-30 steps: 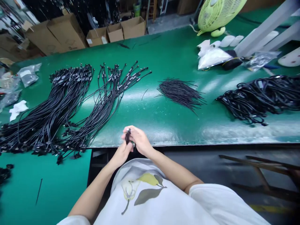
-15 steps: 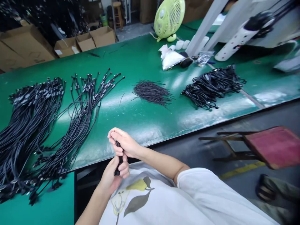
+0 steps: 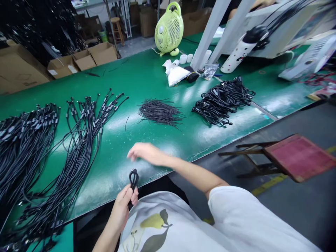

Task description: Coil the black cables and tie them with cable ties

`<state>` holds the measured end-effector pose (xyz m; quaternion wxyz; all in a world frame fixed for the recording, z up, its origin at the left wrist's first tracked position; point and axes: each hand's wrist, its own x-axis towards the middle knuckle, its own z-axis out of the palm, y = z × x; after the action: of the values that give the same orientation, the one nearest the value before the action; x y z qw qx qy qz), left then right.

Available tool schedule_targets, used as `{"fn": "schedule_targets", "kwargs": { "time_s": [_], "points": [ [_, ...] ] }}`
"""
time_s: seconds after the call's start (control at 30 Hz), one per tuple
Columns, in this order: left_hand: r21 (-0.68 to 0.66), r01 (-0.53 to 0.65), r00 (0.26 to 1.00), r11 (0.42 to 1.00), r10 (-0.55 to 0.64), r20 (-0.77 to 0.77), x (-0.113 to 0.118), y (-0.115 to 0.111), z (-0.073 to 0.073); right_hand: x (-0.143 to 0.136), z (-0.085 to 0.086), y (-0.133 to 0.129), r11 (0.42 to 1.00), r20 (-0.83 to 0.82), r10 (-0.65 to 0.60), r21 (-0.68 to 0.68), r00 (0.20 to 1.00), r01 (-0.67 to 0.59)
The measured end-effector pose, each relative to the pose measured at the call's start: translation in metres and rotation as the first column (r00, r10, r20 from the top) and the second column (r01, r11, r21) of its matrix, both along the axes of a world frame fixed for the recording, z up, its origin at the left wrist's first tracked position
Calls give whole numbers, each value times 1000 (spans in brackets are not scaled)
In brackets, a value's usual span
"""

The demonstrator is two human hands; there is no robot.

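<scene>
A black cable, folded into a short looped bundle, is gripped in my left hand close to my shirt at the table's front edge. The cable's loop sticks up above the thumb; its lower part is hidden in the fingers. My right hand is above the green tabletop, apart from the cable, palm down and slightly blurred. Its fingers look loosely bent, and nothing shows in them. Beyond it lies a pile of thin black ties, with one loose tie to its left.
Long black cables with grey tags are spread at the left, beside another heap. Bundled cables lie at the right. A green fan, white bag and posts stand behind. A red-seated chair is on the floor.
My right hand has come off the cable bundle and lifted away from it. The left hand keeps the cable, its loop now exposed. The view has shifted to the right.
</scene>
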<state>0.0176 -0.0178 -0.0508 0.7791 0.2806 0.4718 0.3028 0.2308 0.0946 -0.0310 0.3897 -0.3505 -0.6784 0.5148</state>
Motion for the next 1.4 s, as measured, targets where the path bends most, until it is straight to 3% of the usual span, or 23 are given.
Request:
{"fn": "schedule_targets", "kwargs": {
  "time_s": [0.03, 0.07, 0.1, 0.13, 0.17, 0.2, 0.3, 0.5, 0.63, 0.7, 0.73, 0.77, 0.83, 0.87, 0.93, 1.0, 1.07, 1.1, 1.2, 1.27, 1.3, 1.4],
  "points": [
    [20, -28, 999, 999, 28, -21, 0, 1, -1, 24, -3, 23, 964, 186, -245, 154, 951, 218],
    [33, -53, 998, 998, 54, -33, 0, 1, -2, 47, -7, 46, 871, 366, -481, 300, 796, 389],
    [41, -75, 996, 996, 77, -38, 0, 2, -3, 70, -11, 68, 778, 529, -628, 417, 570, 470],
    [46, -95, 995, 994, 97, -39, 0, 2, -3, 90, -14, 89, 742, 642, -662, 487, 387, 462],
    [51, -110, 993, 993, 112, -38, 1, 2, -3, 106, -17, 105, 728, 674, -670, 515, 310, 452],
    [54, -123, 991, 991, 125, -36, 1, 2, -3, 117, -19, 117, 729, 703, -664, 531, 256, 431],
    [58, -165, 986, 985, 167, -28, 2, 2, -1, 128, -21, 129, 730, 700, -671, 567, 243, 383],
    [65, -182, 983, 981, 182, 9, 6, 5, 7, 127, -14, 106, 691, 697, -709, 656, 107, 304],
    [81, -174, 984, 981, 171, 49, 14, 8, 14, 127, -1, 83, 582, 582, -801, 704, 139, 407],
    [87, -178, 982, 980, 172, 78, 20, 9, 19, 108, 2, 60, 555, 504, -827, 667, 248, 496],
    [89, -181, 980, 979, 172, 99, 23, 10, 21, 92, 2, 44, 588, 469, -808, 613, 356, 527],
    [90, -182, 977, 979, 170, 125, 25, 11, 23, 72, 1, 26, 662, 439, -749, 532, 496, 528],
    [96, -186, 970, 978, 167, 176, 30, 13, 26, 28, -5, -13, 856, 375, -507, 322, 776, 404],
    [103, -189, 967, 976, 167, 191, 30, 14, 25, 7, -8, -33, 925, 341, -370, 223, 864, 308],
    [149, -202, 969, 968, 176, 170, 28, 16, 22, -25, -14, -66, 973, 290, -216, 137, 932, 183],
    [251, -207, 978, 946, 196, 72, 22, 16, 17, -42, -17, -84, 962, 315, -202, 239, 927, 129],
    [373, -176, 972, 911, 221, -80, 14, 15, 12, -47, -17, -87, 888, 427, -236, 460, 873, 15],
    [426, -148, 959, 893, 235, -160, 9, 15, 10, -47, -15, -84, 818, 491, -252, 569, 834, -88],
    [497, -28, 909, 867, 229, -348, -4, 14, 5, -47, -7, -72, 497, 581, -280, 769, 764, -403],
    [468, 61, 902, 882, 152, -405, -12, 14, 5, -50, 1, -64, 297, 600, -255, 795, 759, -529],
    [439, 98, 909, 893, 99, -404, -15, 13, 5, -52, 5, -61, 236, 618, -246, 786, 747, -572],
    [330, 120, 959, 936, -24, -283, -23, 12, 7, -61, 17, -55, 150, 696, -201, 718, 690, -680]
  ]
}}
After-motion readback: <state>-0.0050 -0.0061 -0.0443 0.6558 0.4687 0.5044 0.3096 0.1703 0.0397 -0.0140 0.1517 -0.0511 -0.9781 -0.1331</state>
